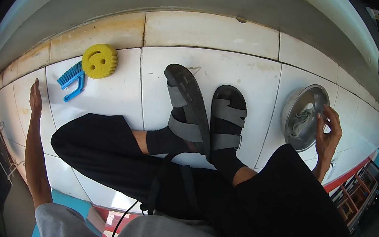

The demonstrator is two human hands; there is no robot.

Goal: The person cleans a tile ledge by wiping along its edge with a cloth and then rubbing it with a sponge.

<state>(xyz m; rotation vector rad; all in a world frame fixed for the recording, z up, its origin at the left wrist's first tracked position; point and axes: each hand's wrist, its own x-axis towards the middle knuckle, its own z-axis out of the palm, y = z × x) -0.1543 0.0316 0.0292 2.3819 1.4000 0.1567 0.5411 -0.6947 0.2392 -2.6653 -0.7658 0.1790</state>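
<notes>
My left hand (35, 98) is held out at the left, seen nearly edge-on, with its fingers stretched and nothing in it. Nearest to it lies a blue scrub brush (75, 80) with a looped handle. A round yellow smiley-face sponge (99, 61) touches the brush's upper end. At the right, my right hand (329, 135) has its thumb and fingers bent around the right rim of a metal bowl (288, 112). Inside the bowl is a crumpled greyish cloth (302, 119).
My feet in grey-strapped black sandals (228, 116) rest on the white tiled surface (256, 74) between the brush and the bowl. A raised tiled ledge (212, 32) and a grey wall (213, 0) run along the far side. Brown wooden racks (355, 193) stand at the lower right.
</notes>
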